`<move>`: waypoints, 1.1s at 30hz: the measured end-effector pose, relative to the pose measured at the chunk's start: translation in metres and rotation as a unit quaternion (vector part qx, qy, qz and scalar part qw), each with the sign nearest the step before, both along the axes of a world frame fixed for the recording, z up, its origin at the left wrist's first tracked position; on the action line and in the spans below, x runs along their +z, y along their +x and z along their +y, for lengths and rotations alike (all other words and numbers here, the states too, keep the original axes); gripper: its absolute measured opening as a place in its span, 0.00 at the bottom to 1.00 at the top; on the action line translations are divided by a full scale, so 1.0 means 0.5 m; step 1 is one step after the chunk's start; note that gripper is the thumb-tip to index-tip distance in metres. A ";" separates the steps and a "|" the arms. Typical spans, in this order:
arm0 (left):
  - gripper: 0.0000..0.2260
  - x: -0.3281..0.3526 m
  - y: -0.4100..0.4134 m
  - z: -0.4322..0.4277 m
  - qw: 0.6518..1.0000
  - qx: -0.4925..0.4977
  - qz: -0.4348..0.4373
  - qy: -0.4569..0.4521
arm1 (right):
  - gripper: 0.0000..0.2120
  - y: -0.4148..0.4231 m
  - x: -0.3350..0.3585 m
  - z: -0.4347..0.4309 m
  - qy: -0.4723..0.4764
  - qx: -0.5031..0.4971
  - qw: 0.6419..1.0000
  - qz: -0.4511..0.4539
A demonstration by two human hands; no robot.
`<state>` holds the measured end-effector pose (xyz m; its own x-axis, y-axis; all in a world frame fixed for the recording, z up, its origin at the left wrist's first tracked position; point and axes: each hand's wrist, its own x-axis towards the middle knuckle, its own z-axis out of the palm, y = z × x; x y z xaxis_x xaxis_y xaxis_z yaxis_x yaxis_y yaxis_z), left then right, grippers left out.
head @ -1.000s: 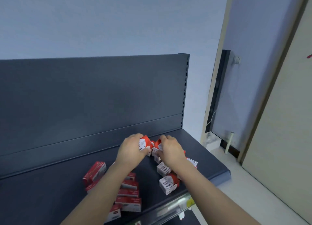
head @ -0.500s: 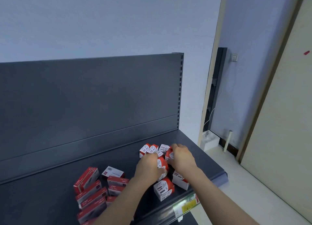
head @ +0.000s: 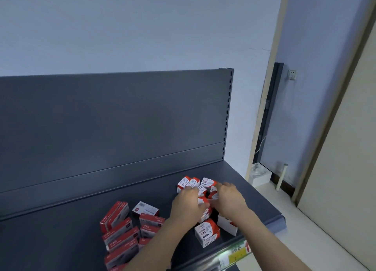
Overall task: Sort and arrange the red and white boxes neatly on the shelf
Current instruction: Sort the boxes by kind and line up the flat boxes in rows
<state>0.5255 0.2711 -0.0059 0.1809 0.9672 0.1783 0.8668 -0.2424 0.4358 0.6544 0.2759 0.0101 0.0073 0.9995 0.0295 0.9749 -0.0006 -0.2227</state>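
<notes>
Wall socket (head: 292, 75), white pipe (head: 282, 177), door (head: 345, 148)

Centre right of the frame: the left hand (head: 186, 206) and right hand (head: 231, 199) cover much of a cluster of small paper-clip boxes (head: 207, 183). Motion blur smears the fingertips, and whether either hand grips a box cannot be told. A white box (head: 227, 227) lies half hidden under the wrist of the right hand. At lower left, the left forearm (head: 154, 246) covers part of the flat red boxes (head: 120, 240), the nearest of them cut off by the bottom edge. The price label (head: 236, 255) on the rail of the shelf (head: 61, 240) is too blurred to read. The shelf runs off the left edge.
</notes>
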 end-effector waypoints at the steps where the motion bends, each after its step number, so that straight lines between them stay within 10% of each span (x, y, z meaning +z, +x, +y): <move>1: 0.17 0.011 -0.008 0.002 1.000 0.001 0.002 0.015 | 0.22 -0.003 0.008 0.001 0.013 0.005 1.000 -0.007; 7: 0.21 0.086 -0.099 -0.012 0.981 0.086 0.020 0.175 | 0.29 -0.091 0.055 0.017 0.206 0.094 0.974 -0.004; 12: 0.27 0.130 -0.234 -0.081 0.968 0.159 0.139 0.134 | 0.28 -0.236 0.073 0.013 0.256 0.160 0.952 0.045; 33: 0.26 0.060 -0.959 -0.327 0.935 0.314 0.119 0.116 | 0.29 -0.980 0.031 -0.193 0.122 0.347 0.925 0.093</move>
